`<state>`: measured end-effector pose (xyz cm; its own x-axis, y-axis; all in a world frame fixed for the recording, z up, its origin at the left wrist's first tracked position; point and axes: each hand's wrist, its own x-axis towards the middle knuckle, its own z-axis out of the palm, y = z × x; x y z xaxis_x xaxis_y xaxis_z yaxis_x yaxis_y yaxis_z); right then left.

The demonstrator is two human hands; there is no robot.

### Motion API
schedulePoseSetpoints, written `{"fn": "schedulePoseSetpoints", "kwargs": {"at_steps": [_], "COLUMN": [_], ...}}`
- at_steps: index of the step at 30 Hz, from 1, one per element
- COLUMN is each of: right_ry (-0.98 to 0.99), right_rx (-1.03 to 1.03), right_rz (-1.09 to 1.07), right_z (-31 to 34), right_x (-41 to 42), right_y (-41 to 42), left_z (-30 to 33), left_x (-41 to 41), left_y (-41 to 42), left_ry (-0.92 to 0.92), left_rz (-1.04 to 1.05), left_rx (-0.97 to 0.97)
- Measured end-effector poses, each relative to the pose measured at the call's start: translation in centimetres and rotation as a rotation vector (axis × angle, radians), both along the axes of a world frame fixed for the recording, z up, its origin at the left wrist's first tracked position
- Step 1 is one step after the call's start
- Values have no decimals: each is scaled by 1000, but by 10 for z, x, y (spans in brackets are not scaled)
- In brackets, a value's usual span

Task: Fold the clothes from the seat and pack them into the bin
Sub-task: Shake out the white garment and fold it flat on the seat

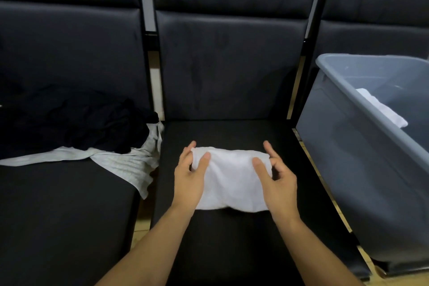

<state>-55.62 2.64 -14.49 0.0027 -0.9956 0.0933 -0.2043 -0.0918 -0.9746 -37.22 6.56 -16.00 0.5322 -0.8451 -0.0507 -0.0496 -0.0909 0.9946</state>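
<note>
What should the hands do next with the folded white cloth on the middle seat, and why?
Probably lift the folded white cloth and carry it right into the grey plastic bin. It looks compactly folded, the left hand and right hand grip its ends, and another white piece already lies in that bin.

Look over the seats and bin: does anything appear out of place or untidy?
Yes: the grey striped garment under the black clothes pile spills off the left seat's edge into the gap between seats.
</note>
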Motion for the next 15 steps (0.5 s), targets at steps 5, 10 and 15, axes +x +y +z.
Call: {"fn": "schedulePoseSetpoints", "kwargs": {"at_steps": [5,10,15], "right_ry": [-31,77,314], "right_rx": [-26,71,143], "right_rz": [21,113,86], "right_z": [11,-1,-28], "right_x": [3,5,6], "right_y": [6,0,-12], "left_z": [20,13,-3], "left_x": [-5,-3,0], "left_y": [1,-3,-5], "left_ry": [-36,-44,-206], "left_rz": [-52,-84,-44], "left_rx": [-44,60,269]}}
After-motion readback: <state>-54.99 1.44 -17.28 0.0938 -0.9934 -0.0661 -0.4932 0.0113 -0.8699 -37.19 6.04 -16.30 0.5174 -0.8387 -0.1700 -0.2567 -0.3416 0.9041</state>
